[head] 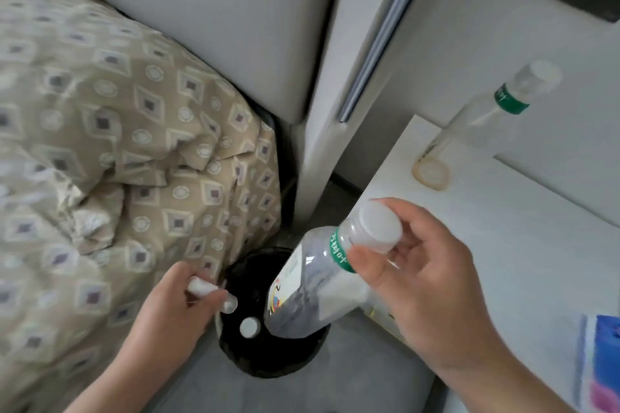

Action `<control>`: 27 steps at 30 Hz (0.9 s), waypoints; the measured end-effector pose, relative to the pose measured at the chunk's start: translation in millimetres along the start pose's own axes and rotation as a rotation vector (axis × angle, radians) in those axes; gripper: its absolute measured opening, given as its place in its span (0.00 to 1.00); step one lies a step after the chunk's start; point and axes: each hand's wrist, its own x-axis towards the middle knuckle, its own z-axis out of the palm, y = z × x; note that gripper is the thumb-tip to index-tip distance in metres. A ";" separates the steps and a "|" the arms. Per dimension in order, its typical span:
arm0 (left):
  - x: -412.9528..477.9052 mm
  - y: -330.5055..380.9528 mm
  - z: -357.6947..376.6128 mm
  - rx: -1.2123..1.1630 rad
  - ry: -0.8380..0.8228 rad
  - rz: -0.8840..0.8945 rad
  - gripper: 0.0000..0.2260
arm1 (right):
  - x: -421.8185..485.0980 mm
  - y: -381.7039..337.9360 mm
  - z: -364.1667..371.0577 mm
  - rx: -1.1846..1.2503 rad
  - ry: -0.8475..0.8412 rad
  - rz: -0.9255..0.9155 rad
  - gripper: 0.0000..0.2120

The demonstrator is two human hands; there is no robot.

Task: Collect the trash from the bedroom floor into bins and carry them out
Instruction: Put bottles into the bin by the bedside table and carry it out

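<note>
Both grips full. Right grip (pixel 419 278) pinching clear white-capped plastic bottle (pixel 312 282) at the neck, base hanging below over round black bin (pixel 285 365). Left grip (pixel 167 308) clutching small white scrap (pixel 201 288) (identity unclear). Likely light, crushable, slick; stiff neck the safest hold.

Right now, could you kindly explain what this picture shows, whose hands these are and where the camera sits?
There is no machine here: a person wears one camera on the head, looking down at both bare hands. The right hand grips the capped neck of a clear plastic bottle, tilted with its base over a black bin on the floor. The left hand pinches a small white item above the bin's rim. Left lies a patterned quilt; right, a second bottle stands on a white table.
</note>
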 end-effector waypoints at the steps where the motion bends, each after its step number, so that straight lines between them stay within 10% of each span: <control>1: 4.6 -5.1 3.7 -0.012 0.008 -0.025 0.10 | 0.8 13.6 10.5 -0.009 -0.038 0.040 0.14; 27: 122.5 -139.9 161.7 0.364 -0.302 -0.112 0.11 | 43.0 268.9 113.6 -0.364 -0.192 0.584 0.13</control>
